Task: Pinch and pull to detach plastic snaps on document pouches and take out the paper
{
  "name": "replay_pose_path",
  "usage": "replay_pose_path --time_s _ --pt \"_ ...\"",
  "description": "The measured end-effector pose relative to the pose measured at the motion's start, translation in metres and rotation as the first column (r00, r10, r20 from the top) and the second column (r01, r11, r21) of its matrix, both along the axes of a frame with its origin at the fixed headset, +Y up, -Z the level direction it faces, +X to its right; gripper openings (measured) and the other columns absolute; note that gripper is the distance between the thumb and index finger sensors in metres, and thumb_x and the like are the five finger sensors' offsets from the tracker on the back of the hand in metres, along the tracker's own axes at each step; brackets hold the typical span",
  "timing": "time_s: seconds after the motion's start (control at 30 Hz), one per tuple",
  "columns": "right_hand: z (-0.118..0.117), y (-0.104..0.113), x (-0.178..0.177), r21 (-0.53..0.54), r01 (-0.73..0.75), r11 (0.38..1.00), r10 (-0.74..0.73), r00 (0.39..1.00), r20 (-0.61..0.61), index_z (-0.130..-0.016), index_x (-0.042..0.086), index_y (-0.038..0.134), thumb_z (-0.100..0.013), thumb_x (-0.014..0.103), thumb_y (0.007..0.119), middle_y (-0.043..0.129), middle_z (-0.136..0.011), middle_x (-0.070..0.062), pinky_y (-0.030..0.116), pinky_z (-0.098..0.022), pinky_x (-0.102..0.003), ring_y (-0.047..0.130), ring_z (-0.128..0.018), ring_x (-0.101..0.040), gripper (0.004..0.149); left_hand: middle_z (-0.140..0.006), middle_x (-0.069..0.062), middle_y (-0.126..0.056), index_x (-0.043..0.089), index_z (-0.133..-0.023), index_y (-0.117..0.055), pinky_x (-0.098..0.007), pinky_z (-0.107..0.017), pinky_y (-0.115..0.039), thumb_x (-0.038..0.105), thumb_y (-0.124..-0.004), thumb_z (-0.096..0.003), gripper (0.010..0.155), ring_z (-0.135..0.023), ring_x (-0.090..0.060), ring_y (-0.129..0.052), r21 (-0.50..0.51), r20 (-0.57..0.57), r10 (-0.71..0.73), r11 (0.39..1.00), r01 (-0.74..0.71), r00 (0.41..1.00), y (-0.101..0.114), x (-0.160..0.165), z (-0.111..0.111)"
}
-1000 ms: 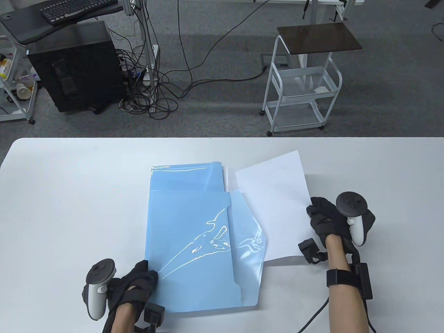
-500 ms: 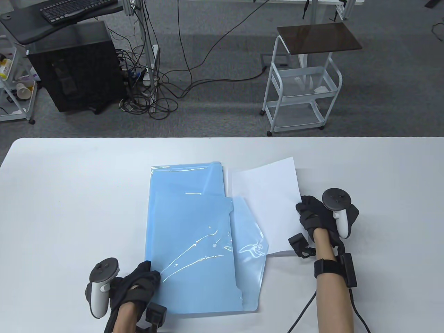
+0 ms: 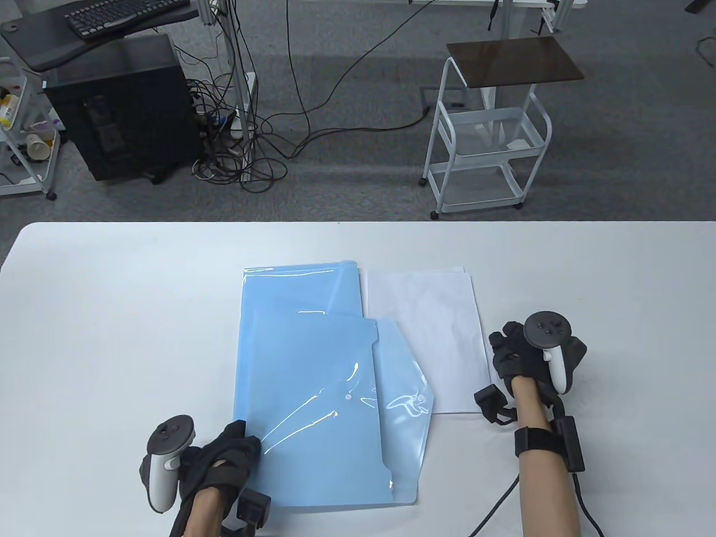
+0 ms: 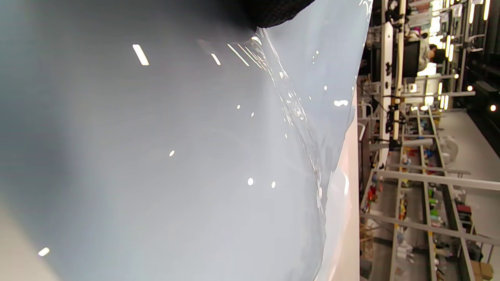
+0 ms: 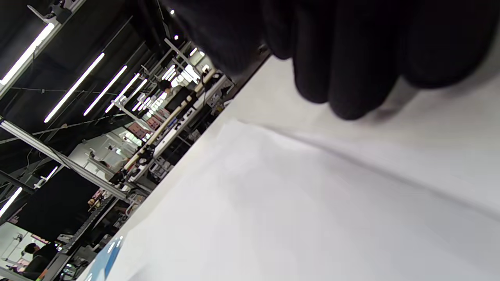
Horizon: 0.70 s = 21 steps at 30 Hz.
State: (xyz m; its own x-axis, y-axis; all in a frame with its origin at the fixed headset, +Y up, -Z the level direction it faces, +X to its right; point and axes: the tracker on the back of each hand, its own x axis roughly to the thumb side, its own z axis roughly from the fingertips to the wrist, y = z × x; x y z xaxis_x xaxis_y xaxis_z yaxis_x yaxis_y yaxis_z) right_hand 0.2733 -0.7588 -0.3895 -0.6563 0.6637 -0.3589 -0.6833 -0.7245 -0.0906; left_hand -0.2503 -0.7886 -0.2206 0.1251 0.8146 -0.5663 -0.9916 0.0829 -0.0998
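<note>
Blue plastic pouch: the top document pouch (image 3: 313, 403) lies flat on the white table (image 3: 112, 313), long axis running from the near edge to the far edge, its opened flap (image 3: 405, 386) spread out to the right with the snap half (image 3: 418, 397) near the flap's tip.
Second pouch: another blue pouch (image 3: 296, 285) lies under it, showing beyond its far end, on the same axis.
Left hand: the left hand (image 3: 224, 458) grips the top pouch's near left corner, fingers on top of the plastic; the left wrist view shows a glove tip (image 4: 273, 11) on the glossy sheet.
Paper: the white paper (image 3: 422, 335) lies flat just right of the pouches, long axis parallel to theirs, its near left corner under the flap.
Right hand: the right hand (image 3: 517, 355) sits just right of the paper's right edge, fingers (image 5: 343, 58) loosely curled, holding nothing; whether they touch the table I cannot tell.
</note>
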Motion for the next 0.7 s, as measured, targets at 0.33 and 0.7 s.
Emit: replay_pose_path --time_s 0.33,0.7 --pt "0.046 0.019 -0.044 0.0 0.188 0.982 -0.179 0.937 -0.301 -0.106 -0.013 0.055 -0.06 0.045 0.069 0.08 -0.095 -0.043 0.082 -0.041 -0.064 0.092 -0.067 -0.055 0.076 -0.09 -0.007 -0.084 0.01 -0.105 -0.052 -0.047 -0.047 -0.087 0.018 -0.063 -0.0583 0.049 -0.058 -0.027 -0.102 0.031 0.024 0.057 0.998 -0.058 0.998 0.001 0.007 0.001" --pt "0.073 0.004 -0.096 -0.177 0.422 0.889 -0.456 0.793 -0.405 -0.103 -0.018 0.057 -0.061 0.041 0.069 0.089 -0.088 -0.036 0.086 -0.039 -0.061 0.099 -0.062 -0.049 0.073 -0.092 -0.006 -0.082 0.011 -0.105 -0.052 -0.049 -0.049 -0.086 0.018 -0.063 -0.0579 0.049 -0.062 -0.028 -0.101 0.02 0.034 -0.005 1.0 0.004 0.999 -0.002 0.013 0.001"
